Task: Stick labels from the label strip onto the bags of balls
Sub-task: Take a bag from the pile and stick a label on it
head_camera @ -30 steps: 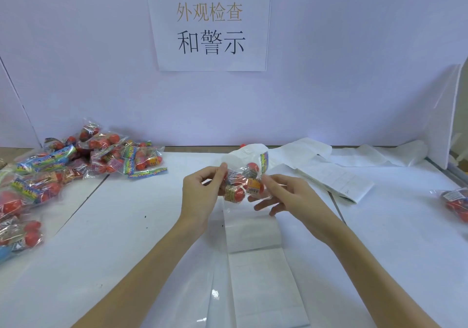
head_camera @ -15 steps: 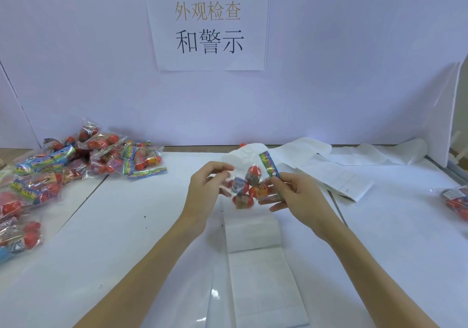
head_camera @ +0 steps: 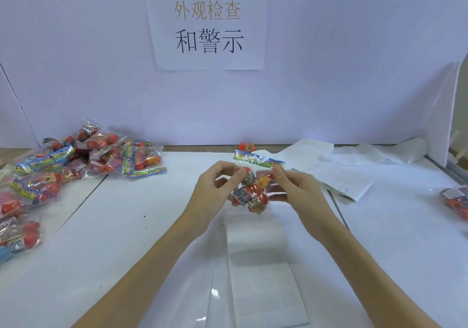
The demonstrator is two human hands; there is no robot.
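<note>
Holding a bag of balls (head_camera: 253, 188) at the centre of the frame, above the label strip (head_camera: 263, 272) lying on the white table (head_camera: 126, 239). Left hand (head_camera: 215, 191) pinching the bag's left side with curled fingers; right hand (head_camera: 293, 188) pinching its right edge just under the colourful header. Lying at the left edge of the frame, a pile of bags (head_camera: 76, 160); sitting at the right edge, one more bag (head_camera: 455, 201).

Both hands, left (head_camera: 215, 191) and right (head_camera: 293, 191), are turning the bag (head_camera: 253, 188) above the label strip (head_camera: 260, 264); its colourful header (head_camera: 258, 160), upright a second ago, is now lying level on top.
</note>
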